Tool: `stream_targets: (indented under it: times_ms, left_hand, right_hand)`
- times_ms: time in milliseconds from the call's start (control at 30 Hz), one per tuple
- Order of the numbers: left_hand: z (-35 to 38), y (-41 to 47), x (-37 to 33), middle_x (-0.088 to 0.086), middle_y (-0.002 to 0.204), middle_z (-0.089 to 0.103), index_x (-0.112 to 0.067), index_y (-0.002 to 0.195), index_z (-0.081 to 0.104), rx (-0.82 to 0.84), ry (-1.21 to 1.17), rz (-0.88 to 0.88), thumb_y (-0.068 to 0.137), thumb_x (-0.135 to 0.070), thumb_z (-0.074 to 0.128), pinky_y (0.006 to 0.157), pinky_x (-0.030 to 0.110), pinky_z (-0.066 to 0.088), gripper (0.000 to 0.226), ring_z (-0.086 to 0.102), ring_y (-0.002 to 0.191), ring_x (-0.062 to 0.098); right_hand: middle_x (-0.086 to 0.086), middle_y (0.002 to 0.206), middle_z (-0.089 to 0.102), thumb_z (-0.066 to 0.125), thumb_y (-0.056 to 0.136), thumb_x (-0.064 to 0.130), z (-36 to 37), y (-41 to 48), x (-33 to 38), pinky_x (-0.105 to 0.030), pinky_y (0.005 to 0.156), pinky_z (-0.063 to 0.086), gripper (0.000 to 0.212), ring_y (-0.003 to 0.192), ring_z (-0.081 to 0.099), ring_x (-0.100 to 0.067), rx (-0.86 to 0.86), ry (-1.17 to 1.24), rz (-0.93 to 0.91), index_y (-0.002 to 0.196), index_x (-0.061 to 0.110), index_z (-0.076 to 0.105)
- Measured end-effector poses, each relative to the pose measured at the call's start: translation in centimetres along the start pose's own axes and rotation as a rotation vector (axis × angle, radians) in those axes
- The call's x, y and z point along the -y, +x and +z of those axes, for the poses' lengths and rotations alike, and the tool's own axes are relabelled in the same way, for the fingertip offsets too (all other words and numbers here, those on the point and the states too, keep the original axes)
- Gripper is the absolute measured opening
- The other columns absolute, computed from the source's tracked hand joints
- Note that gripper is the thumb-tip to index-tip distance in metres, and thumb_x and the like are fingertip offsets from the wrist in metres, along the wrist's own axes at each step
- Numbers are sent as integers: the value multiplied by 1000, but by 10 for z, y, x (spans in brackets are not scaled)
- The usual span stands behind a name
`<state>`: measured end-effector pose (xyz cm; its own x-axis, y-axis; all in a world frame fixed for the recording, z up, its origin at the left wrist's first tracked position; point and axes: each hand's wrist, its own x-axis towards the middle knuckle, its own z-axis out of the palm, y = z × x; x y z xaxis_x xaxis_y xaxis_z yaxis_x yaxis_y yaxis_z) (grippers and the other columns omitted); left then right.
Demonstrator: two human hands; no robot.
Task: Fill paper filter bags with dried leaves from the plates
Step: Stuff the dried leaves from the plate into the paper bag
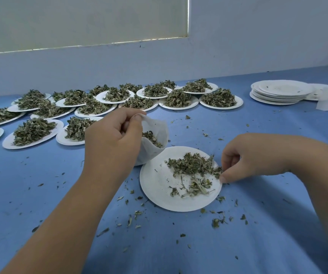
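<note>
Leaf crumbs (137,214) litter the blue cloth (258,244) just in front of the near plate (157,186). At that plate's right rim, the right hand (246,157) pinches dried leaves (192,165) at the heap's edge. Just behind its left rim, the left hand (113,139) pinches the part-filled filter bag (157,147) by its mouth, and the bag hangs below the fingers.

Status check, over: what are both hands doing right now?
Left hand holds filter bag open. Right hand pinches leaves at plate rim. Nothing in the way.

Left hand (112,139) and right hand (247,157) both pinch, fingers (230,155) curled.
</note>
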<state>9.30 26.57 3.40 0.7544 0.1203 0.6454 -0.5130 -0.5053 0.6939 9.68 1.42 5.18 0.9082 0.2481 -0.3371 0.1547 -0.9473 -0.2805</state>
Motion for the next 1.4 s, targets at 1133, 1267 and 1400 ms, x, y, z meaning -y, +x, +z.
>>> stream_targets:
  times_ms: [1133,1267,1400]
  left_hand:
    - [0,0,0,-6,51,41,-25,94,72,0,18,-4,95,-16,55,45,10,27,20,36,44,6]
    - [1,-1,-1,-6,52,43,-27,92,72,5,22,4,95,-15,55,45,10,28,21,37,45,6]
    - [1,-2,-1,-7,51,42,-28,91,71,-3,30,6,95,-15,55,45,11,28,21,37,46,6]
  right_hand:
    - [25,85,65,68,84,29,1,5,4,-29,79,54,17,78,60,2,-211,179,-214,90,45,69]
    - [25,95,60,65,87,32,4,7,5,-24,83,51,24,84,58,4,-197,91,-203,108,44,64]
    - [20,85,66,63,88,28,8,8,7,-20,71,52,17,78,64,-2,-168,92,-201,94,44,68]
